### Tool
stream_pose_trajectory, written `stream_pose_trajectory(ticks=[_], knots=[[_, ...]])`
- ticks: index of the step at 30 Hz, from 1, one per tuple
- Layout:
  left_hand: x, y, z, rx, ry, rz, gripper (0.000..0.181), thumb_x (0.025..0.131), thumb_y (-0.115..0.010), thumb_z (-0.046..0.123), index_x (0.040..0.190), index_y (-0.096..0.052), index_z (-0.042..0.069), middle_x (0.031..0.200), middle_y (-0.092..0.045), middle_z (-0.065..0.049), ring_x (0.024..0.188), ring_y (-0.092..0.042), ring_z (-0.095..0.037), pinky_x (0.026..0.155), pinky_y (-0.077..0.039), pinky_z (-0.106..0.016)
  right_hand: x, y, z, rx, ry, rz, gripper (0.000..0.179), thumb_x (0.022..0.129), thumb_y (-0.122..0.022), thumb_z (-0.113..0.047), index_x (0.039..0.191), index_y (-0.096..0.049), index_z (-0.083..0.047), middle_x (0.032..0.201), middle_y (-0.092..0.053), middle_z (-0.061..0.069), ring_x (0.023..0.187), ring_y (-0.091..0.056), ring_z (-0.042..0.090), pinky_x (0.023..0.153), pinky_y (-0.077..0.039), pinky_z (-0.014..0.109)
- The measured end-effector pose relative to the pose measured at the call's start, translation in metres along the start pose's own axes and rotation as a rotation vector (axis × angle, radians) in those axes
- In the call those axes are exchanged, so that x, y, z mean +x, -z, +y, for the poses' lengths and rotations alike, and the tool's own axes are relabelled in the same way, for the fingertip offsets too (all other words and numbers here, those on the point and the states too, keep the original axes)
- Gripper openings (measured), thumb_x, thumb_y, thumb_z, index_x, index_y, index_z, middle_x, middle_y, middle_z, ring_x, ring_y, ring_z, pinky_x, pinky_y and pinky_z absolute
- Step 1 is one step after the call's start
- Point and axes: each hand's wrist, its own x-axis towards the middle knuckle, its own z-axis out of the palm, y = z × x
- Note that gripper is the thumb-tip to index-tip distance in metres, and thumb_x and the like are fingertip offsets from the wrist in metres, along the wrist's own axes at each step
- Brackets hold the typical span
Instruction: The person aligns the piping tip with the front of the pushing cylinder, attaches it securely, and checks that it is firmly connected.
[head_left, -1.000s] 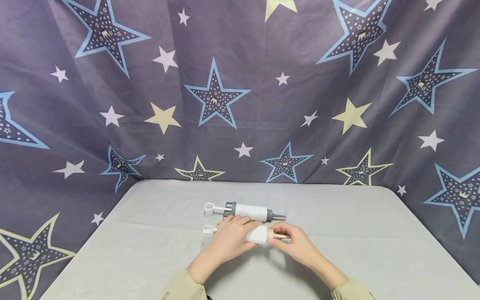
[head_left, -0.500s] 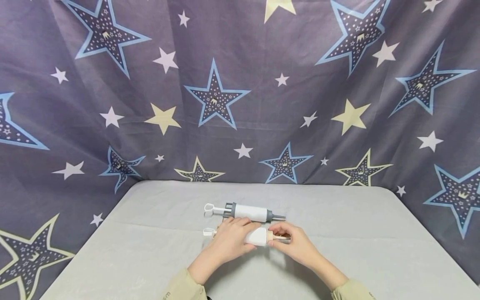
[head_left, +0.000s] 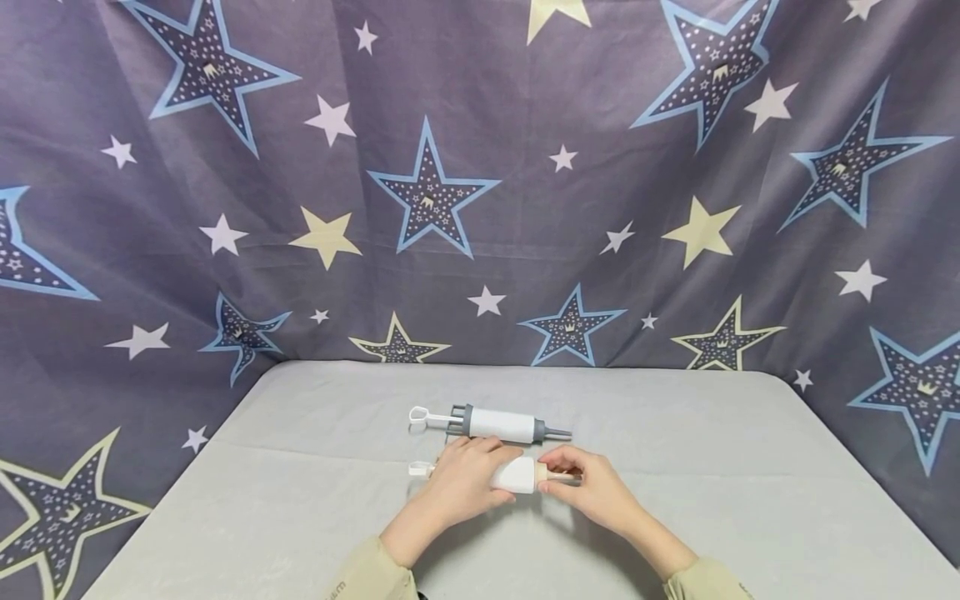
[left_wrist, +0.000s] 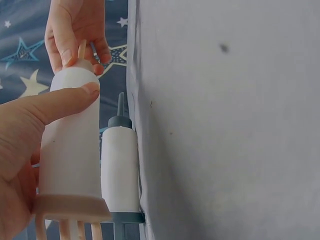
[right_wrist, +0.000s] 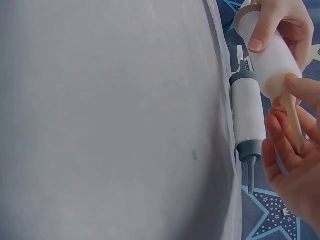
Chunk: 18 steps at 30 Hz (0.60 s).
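Observation:
My left hand (head_left: 467,482) grips a large white-barrelled syringe (head_left: 516,475) from above, thumb along the near side. In the left wrist view the barrel (left_wrist: 70,150) has a beige pronged collar (left_wrist: 70,207) at the near end. At the other end, my right hand (head_left: 591,487) pinches the beige nozzle cap (right_wrist: 281,101) between thumb and fingers. The slim beige nozzle (right_wrist: 294,122) points down over the curled fingers in the right wrist view. A white loop handle (head_left: 420,470) sticks out left of my left hand, which hides the middle of the syringe.
A second syringe (head_left: 502,425), white with dark grey ends, lies just behind the held one, parallel to it and near my left fingers. Both are over a grey cloth-covered table (head_left: 300,517). A star-patterned curtain (head_left: 480,208) hangs behind the table.
The held syringe and my left hand have shifted very slightly right and nearer me. My right fingers stay at the nozzle cap with small movement. The grey-ended syringe has not moved.

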Motion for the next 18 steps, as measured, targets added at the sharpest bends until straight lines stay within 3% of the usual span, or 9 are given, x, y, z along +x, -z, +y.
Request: stream_pose_trajectory(ticks=[9, 13, 18], knots=[[0.000, 0.001, -0.001, -0.046, -0.003, -0.021, 0.052, 0.067, -0.073, 0.040, 0.114, -0.061, 0.024, 0.107, -0.062, 0.005, 0.093, -0.060, -0.015, 0.083, -0.044, -0.035, -0.003, 0.007, -0.029, -0.021, -0.033, -0.012, 0.024, 0.077, -0.069, -0.011, 0.099, -0.063, -0.001, 0.093, -0.067, 0.009, 0.086, -0.062, 0.019, 0.077, -0.050, 0.029], [0.001, 0.000, -0.001, -0.061, -0.003, -0.038, 0.051, 0.067, -0.073, 0.037, 0.114, -0.061, 0.024, 0.106, -0.062, 0.005, 0.093, -0.060, -0.016, 0.084, -0.044, -0.035, -0.002, 0.006, -0.025, -0.030, -0.035, -0.016, 0.024, 0.077, -0.070, -0.011, 0.098, -0.064, -0.002, 0.091, -0.067, 0.007, 0.084, -0.061, 0.018, 0.076, -0.050, 0.027], [0.002, -0.002, -0.001, -0.067, -0.006, -0.067, 0.050, 0.067, -0.072, 0.033, 0.115, -0.061, 0.025, 0.103, -0.061, 0.007, 0.092, -0.059, -0.015, 0.086, -0.043, -0.036, -0.001, 0.001, -0.003, -0.048, -0.057, -0.016, 0.025, 0.075, -0.072, -0.017, 0.097, -0.064, -0.008, 0.088, -0.066, 0.000, 0.083, -0.060, 0.014, 0.074, -0.049, 0.026]])
